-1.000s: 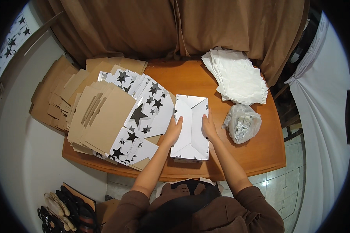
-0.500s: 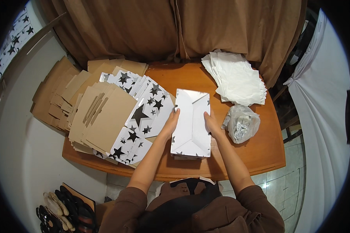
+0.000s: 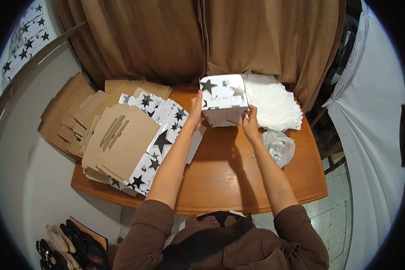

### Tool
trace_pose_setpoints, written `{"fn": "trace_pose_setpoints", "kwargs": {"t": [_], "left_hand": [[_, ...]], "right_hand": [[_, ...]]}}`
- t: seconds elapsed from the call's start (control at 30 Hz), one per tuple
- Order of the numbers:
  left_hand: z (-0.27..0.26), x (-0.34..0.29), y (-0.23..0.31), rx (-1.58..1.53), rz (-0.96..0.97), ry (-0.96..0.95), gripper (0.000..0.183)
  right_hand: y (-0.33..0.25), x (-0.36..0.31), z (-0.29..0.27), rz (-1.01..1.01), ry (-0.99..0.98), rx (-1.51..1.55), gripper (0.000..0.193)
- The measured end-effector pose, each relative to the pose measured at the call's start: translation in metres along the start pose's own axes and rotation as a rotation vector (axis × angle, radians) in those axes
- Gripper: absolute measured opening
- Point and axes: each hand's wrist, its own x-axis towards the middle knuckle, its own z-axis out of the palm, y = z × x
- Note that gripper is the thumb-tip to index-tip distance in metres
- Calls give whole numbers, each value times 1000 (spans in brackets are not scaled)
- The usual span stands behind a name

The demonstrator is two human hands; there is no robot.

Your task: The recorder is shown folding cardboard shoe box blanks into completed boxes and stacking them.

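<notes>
Between my two hands is a white cardboard box (image 3: 223, 101) printed with black and grey stars. It is tilted, with a starred side and a white side showing, and hangs over the far part of the table. My left hand (image 3: 195, 110) is closed on its left side, and my right hand (image 3: 251, 123) grips its lower right corner. Behind and to the right of the box lies a stack of white paper sheets (image 3: 274, 104). A clear plastic bag (image 3: 279, 147) with silvery, crumpled-looking contents sits by my right forearm.
Flat brown cardboard pieces (image 3: 119, 141) and star-printed ones (image 3: 163, 140) are piled on the left of the wooden table (image 3: 211, 173). Brown curtains (image 3: 265, 36) hang behind, a white cloth (image 3: 360, 112) at right. Shoes (image 3: 72, 245) stand at lower left.
Both hands have carried the box away from me, up off the near middle of the table. It has tipped, so a starred side now shows.
</notes>
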Motion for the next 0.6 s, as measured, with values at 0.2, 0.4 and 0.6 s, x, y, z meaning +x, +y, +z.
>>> {"fn": "trace_pose_setpoints", "kwargs": {"t": [0.2, 0.4, 0.6], "left_hand": [[-28, -10, -24, 146, 235, -54, 69], [-29, -25, -73, 608, 743, -55, 81], [-48, -79, -118, 687, 593, -45, 100]], "right_hand": [[4, -28, 13, 15, -18, -165, 39], [43, -47, -25, 66, -46, 35, 14], [11, -92, -7, 305, -9, 282, 20]]}}
